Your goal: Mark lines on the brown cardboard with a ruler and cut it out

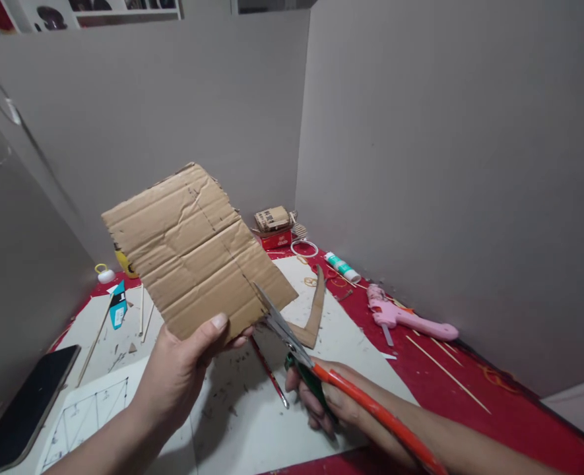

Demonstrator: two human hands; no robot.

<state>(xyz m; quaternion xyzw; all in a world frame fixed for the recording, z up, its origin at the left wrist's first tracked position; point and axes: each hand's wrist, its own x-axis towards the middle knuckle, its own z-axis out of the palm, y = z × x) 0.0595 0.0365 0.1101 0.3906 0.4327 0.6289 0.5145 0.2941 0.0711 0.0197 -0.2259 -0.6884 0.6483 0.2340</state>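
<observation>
My left hand (187, 359) grips a creased sheet of brown cardboard (187, 251) near its bottom edge, thumb on the front face. The sheet is tilted and held up above the table; a dashed pencil-like line runs down its right part. In my right hand (321, 399) is a pair of scissors (292, 343) with a long red handle and a green one. Its blades sit at the lower right edge of the cardboard, one blade in front of it, close to the drawn line. The other blade is mostly hidden behind the sheet.
White paper (242, 429) covers much of the red table. A phone (27, 409) and a drawn diagram (91, 419) lie left. Right are a pink glue gun (410, 320), a glue stick (342, 267) and thin sticks (447, 373). An L-shaped cardboard strip (316, 307) and a pencil (269, 373) lie mid-table.
</observation>
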